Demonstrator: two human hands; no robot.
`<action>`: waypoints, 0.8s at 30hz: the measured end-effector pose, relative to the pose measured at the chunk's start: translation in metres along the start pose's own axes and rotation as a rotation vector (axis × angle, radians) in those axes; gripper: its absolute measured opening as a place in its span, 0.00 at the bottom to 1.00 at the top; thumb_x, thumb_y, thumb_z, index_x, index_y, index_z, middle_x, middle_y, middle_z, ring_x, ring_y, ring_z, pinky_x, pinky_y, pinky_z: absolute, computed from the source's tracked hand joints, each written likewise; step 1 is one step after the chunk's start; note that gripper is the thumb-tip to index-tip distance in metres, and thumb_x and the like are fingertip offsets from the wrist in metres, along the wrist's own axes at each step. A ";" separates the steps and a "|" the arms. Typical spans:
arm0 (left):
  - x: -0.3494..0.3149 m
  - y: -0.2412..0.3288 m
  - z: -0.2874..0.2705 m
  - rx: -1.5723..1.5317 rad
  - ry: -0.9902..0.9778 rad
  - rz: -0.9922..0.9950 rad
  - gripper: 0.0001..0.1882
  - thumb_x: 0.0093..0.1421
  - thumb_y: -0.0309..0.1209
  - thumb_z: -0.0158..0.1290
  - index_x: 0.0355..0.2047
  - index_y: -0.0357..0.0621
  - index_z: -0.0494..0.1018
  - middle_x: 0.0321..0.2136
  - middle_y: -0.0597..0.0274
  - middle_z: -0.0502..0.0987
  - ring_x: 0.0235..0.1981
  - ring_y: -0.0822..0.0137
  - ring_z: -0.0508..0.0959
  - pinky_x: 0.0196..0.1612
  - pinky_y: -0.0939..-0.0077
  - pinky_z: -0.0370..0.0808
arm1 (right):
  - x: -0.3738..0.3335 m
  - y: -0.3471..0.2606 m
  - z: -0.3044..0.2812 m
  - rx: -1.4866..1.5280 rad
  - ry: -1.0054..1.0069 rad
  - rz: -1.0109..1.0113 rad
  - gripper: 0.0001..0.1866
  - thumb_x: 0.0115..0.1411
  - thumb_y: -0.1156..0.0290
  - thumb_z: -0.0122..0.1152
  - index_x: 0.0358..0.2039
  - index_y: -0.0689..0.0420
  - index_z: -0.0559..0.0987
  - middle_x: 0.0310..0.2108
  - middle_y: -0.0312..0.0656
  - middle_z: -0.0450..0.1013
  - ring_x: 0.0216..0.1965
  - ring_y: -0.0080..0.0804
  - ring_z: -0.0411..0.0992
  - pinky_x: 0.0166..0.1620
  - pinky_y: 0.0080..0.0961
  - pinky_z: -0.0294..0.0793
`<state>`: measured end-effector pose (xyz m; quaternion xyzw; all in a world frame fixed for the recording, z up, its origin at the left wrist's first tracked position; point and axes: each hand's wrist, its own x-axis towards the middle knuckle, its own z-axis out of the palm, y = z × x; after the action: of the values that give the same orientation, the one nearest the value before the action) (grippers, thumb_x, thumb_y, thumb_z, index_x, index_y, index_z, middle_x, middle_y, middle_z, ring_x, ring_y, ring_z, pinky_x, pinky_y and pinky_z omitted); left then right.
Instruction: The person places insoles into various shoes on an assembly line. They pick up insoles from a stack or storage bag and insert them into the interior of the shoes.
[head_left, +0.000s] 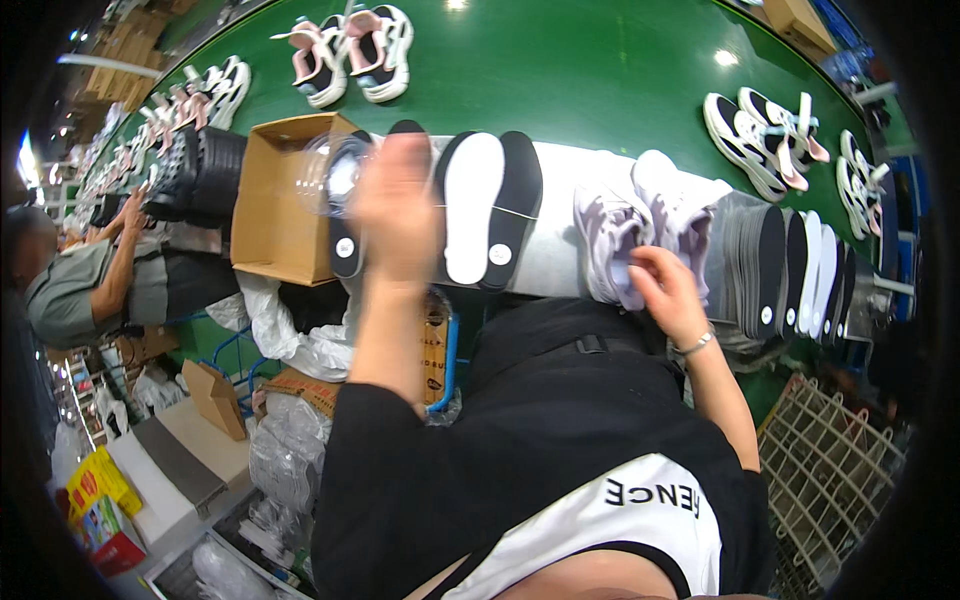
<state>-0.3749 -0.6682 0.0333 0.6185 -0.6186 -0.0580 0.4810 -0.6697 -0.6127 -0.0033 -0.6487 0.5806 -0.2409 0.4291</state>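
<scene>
My left hand (400, 205) is smeared by motion above the dark insoles beside the cardboard box; its fingers cannot be made out. Under it lies a black insole (347, 255) with a white round sticker. A white insole (473, 205) and another black insole (515, 215) lie side by side to its right. My right hand (668, 292) is at the heel opening of a pale lavender sneaker (605, 225), fingers bent and apart, with no object visible between them. The second lavender sneaker (675, 190) stands close beside it, partly behind my hand.
An open cardboard box (283, 200) stands left, with clear plastic at its edge. Rows of insoles (765, 265) stand at right. Black-and-white sneakers (748, 145) and pink-lined sneakers (350, 60) sit on the green surface (560, 70). A co-worker (90, 280) handles black shoes; a wire basket (835, 480) is lower right.
</scene>
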 end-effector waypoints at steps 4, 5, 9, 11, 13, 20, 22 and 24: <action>0.004 -0.036 -0.078 0.896 0.171 0.073 0.12 0.52 0.31 0.47 0.37 0.40 0.67 0.32 0.58 0.72 0.33 0.61 0.71 0.39 0.68 0.65 | 0.013 -0.017 0.018 -0.141 -0.153 -0.163 0.11 0.49 0.68 0.53 0.32 0.60 0.71 0.28 0.44 0.67 0.28 0.36 0.67 0.32 0.27 0.66; -0.001 -0.037 -0.076 0.973 0.283 0.120 0.14 0.51 0.31 0.49 0.38 0.41 0.67 0.33 0.58 0.72 0.34 0.61 0.70 0.40 0.69 0.65 | 0.015 -0.018 0.019 -0.172 -0.165 -0.193 0.11 0.49 0.67 0.53 0.31 0.59 0.71 0.28 0.43 0.67 0.29 0.38 0.67 0.32 0.28 0.66; -0.055 -0.014 -0.036 0.199 -0.218 -0.352 0.21 0.46 0.36 0.55 0.40 0.40 0.66 0.39 0.55 0.68 0.36 0.59 0.70 0.38 0.70 0.67 | 0.020 -0.021 0.022 -0.173 -0.194 -0.190 0.10 0.49 0.68 0.53 0.30 0.61 0.71 0.27 0.44 0.67 0.29 0.38 0.67 0.33 0.28 0.65; -0.075 -0.011 -0.002 0.396 -0.369 -0.185 0.27 0.42 0.40 0.58 0.40 0.40 0.65 0.35 0.53 0.68 0.35 0.58 0.69 0.38 0.66 0.67 | 0.019 -0.018 0.022 -0.141 -0.176 -0.193 0.09 0.49 0.70 0.53 0.29 0.61 0.71 0.26 0.44 0.67 0.29 0.38 0.67 0.32 0.27 0.66; -0.085 -0.004 0.017 0.591 -0.529 -0.338 0.31 0.39 0.41 0.59 0.42 0.42 0.63 0.39 0.50 0.65 0.39 0.53 0.66 0.40 0.64 0.66 | 0.015 -0.020 0.020 -0.100 -0.169 -0.184 0.09 0.49 0.71 0.53 0.29 0.62 0.71 0.25 0.44 0.67 0.29 0.38 0.67 0.31 0.27 0.66; -0.089 -0.023 0.023 0.421 -0.451 -0.474 0.36 0.35 0.34 0.59 0.47 0.44 0.58 0.39 0.47 0.62 0.41 0.50 0.64 0.43 0.63 0.65 | 0.010 -0.013 0.019 -0.165 -0.189 -0.210 0.09 0.48 0.70 0.52 0.28 0.62 0.72 0.25 0.45 0.67 0.30 0.39 0.67 0.33 0.28 0.65; -0.085 -0.026 0.023 0.331 -0.418 -0.540 0.40 0.32 0.32 0.58 0.49 0.44 0.55 0.40 0.47 0.61 0.41 0.48 0.63 0.45 0.61 0.63 | 0.011 -0.014 0.017 -0.159 -0.194 -0.207 0.09 0.49 0.70 0.52 0.29 0.62 0.72 0.25 0.45 0.67 0.30 0.39 0.67 0.34 0.28 0.65; -0.081 -0.025 0.026 0.201 -0.300 -0.557 0.41 0.32 0.31 0.56 0.50 0.44 0.54 0.40 0.46 0.60 0.42 0.49 0.62 0.46 0.61 0.61 | 0.009 -0.013 0.012 -0.116 -0.186 -0.195 0.09 0.49 0.70 0.52 0.28 0.61 0.72 0.26 0.44 0.67 0.30 0.39 0.67 0.34 0.28 0.65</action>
<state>-0.3927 -0.6208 -0.0394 0.7929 -0.4923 -0.2163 0.2868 -0.6508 -0.6187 -0.0005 -0.7452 0.4855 -0.1862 0.4174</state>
